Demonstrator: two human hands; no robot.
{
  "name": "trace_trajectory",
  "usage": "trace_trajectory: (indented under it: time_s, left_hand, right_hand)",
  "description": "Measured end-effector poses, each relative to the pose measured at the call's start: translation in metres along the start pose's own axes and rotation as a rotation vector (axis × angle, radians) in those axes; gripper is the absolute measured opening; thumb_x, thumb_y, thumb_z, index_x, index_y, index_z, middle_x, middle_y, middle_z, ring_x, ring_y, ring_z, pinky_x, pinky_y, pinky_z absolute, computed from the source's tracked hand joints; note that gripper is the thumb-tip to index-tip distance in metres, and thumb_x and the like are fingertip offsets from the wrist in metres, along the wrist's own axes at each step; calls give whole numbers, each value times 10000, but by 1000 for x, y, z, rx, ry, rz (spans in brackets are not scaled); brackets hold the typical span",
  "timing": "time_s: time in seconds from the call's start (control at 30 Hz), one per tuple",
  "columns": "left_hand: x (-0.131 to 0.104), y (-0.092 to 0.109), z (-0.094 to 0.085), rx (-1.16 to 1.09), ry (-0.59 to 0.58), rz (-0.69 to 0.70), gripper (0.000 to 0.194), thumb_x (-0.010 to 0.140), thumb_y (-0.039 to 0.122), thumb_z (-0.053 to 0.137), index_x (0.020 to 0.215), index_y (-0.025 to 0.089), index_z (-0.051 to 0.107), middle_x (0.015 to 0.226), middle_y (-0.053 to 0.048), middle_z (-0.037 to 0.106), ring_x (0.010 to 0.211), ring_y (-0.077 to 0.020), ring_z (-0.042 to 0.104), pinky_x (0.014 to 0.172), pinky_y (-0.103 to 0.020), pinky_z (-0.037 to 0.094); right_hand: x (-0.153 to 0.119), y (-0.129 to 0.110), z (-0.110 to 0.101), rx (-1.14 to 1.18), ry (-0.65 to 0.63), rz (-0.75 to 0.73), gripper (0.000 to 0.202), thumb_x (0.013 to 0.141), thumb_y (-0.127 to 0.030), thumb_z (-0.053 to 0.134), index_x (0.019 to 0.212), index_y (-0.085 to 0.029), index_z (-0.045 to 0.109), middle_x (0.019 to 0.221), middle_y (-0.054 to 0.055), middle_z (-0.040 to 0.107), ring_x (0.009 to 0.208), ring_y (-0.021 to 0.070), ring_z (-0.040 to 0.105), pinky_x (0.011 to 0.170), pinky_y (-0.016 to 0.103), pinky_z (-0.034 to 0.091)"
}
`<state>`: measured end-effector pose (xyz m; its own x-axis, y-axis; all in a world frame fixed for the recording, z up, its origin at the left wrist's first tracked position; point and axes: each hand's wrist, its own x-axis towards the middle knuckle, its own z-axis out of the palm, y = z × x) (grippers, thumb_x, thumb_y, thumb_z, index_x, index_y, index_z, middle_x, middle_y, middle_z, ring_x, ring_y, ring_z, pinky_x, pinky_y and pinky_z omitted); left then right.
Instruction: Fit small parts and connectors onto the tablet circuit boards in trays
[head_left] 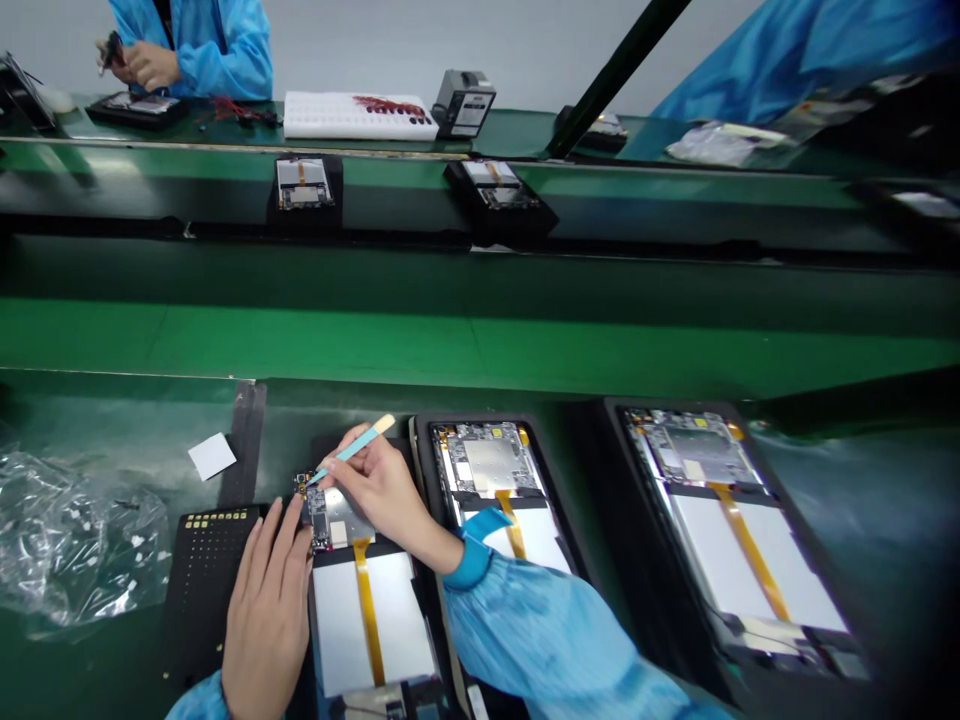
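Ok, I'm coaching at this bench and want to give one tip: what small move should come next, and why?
Perhaps a light downward press with the blue tool, left hand steady. The right hand holds it pen-like, tip down at the circuit board's upper-left corner, and the left fingertips lie close beside that spot.
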<state>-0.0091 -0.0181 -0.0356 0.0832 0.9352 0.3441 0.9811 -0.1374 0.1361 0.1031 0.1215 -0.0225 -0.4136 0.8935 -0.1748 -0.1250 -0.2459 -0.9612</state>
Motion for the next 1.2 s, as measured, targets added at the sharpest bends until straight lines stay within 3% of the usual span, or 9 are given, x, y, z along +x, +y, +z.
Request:
trace_trajectory:
  time_s: [0.27, 0.63, 0.87, 0.97, 1.07, 1.2]
  left_hand:
    - [-1, 0, -1, -7, -39, 4, 265, 924, 129, 383, 1124, 103, 555, 1362, -152, 516, 1350, -281, 348, 1077, -476, 352]
    - [6, 5, -5, -41, -2, -29, 303, 918, 120, 339, 1082, 103, 593, 1328, -136, 555, 1333, -272, 376, 1071, -459, 355]
    - [8, 7, -7, -10, -6, -29, 318, 923, 127, 321, 1066, 103, 603, 1302, -135, 576, 1259, -278, 463, 1056, -467, 363]
    - [7, 7, -5, 27, -8, -26, 315, 928, 133, 322, 1071, 101, 601, 1295, -137, 580, 1249, -277, 472, 1052, -473, 370]
    - [6, 3, -3, 46, 4, 1, 272, 920, 132, 372, 1090, 96, 581, 1335, -153, 541, 1324, -284, 380, 1057, -464, 370]
    - [10, -1, -5, 43, -32, 45, 291, 922, 118, 355, 1132, 100, 555, 1394, -126, 488, 1371, -274, 302, 1071, -452, 355]
  right_hand:
    - [-2, 0, 1, -95, 4, -36, 187, 747, -298, 638, 781, -242, 464, 578, -40, 646, 572, 177, 680, 550, 277, 514]
    - [-3, 2, 0, -146, 2, -59, 158, 769, -266, 612, 798, -242, 459, 625, -26, 648, 577, 180, 679, 566, 285, 513]
    - [-5, 1, 2, -159, -2, -87, 165, 781, -287, 618, 805, -245, 461, 703, -13, 650, 593, 169, 673, 562, 283, 525]
    - [-5, -5, 2, -59, 92, -123, 205, 765, -294, 650, 794, -250, 452, 714, -22, 636, 608, 159, 661, 596, 287, 534]
    - [-5, -11, 0, 66, 248, -177, 229, 759, -300, 669, 804, -251, 450, 734, -36, 626, 620, 137, 645, 648, 283, 531]
    - [-5, -17, -2, 95, 314, -235, 177, 788, -316, 643, 831, -243, 488, 717, -29, 628, 596, 137, 613, 642, 293, 510]
